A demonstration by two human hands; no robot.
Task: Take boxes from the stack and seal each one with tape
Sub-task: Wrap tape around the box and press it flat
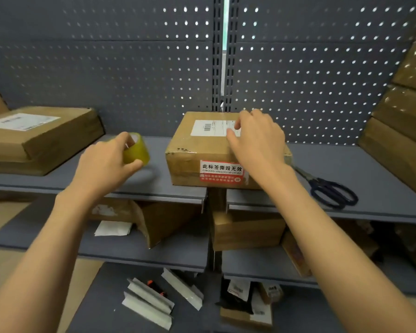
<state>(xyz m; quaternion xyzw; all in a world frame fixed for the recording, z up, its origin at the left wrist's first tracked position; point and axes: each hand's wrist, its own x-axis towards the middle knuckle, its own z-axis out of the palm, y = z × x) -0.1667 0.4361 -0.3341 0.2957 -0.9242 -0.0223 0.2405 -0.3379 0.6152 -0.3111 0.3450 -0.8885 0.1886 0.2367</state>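
A brown cardboard box with a white shipping label on top and a red-and-white sticker on its front stands on the grey shelf, across the gap between two shelf boards. My right hand rests on the box's top right part, fingers spread over the label. Left of the box, my left hand grips a yellowish roll of clear tape just above the shelf. A stack of brown boxes rises at the right edge.
Dark-handled scissors lie on the shelf right of the box. Flat boxes are piled at the left. A pegboard wall closes the back. Lower shelves hold more cartons, paper and white strips.
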